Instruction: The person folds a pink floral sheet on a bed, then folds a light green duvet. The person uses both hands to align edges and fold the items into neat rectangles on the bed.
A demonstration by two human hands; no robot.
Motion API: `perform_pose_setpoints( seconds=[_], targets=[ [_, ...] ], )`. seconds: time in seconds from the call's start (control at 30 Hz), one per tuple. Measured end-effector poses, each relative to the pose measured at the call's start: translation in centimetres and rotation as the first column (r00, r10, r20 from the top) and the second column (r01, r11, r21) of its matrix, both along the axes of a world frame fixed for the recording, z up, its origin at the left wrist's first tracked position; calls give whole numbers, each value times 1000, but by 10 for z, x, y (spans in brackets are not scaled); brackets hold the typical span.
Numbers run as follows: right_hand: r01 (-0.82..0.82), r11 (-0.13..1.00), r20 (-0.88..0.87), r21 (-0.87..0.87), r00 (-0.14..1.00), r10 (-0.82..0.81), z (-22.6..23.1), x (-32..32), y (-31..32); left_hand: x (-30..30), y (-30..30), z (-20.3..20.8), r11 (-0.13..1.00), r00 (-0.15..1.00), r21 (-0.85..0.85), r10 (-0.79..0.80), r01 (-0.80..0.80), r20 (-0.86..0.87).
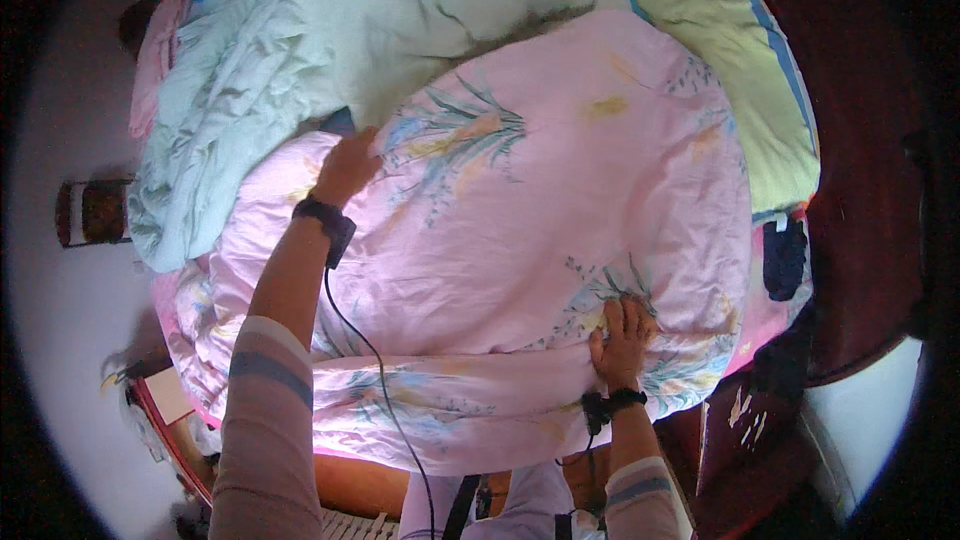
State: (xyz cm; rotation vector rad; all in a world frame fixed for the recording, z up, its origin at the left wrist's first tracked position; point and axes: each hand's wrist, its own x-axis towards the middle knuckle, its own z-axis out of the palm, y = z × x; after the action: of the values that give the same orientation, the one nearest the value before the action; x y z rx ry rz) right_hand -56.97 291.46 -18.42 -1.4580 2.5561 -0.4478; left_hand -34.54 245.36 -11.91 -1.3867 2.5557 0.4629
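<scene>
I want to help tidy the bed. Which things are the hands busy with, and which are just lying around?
In hand:
- pink flowered quilt, under both hands
- left hand, at its far edge
- right hand, pressing its near fold

Lying about:
- pale green blanket, bunched up
- dark cloth, at the bed's edge

Both hands, left hand (345, 165) and right hand (620, 335), flat on pink floral quilt (560, 200).

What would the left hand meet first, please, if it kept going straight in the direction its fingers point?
Most likely the crumpled pale green blanket. The left hand rests on the pink floral quilt, fingers pointing up the bed; a small dark thing sits just ahead, though depth is unclear.
</scene>
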Motion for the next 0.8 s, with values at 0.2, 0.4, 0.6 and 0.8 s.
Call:
perform_pose_setpoints(
  seconds=[0.2, 0.4, 0.6, 0.8],
  targets=[
    [-45, 999, -44, 11, 998, 45, 1, 1, -1, 31, 83, 79, 951, 943, -243, -248, 193, -222],
    [-68, 998, -132, -14, 989, 66, -2, 4, 1, 143, 277, 132, 639, 817, 510, -421, 576, -395],
    [-37, 998, 33, -45, 999, 38, 1, 3, 26, 238, 370, 86, 695, 905, 581, -356, 423, -233],
    [336, 917, 507, -215, 841, -190, 1, -2, 59, 290, 338, 25, 910, 898, -173, 314, -378, -308]
  ],
)
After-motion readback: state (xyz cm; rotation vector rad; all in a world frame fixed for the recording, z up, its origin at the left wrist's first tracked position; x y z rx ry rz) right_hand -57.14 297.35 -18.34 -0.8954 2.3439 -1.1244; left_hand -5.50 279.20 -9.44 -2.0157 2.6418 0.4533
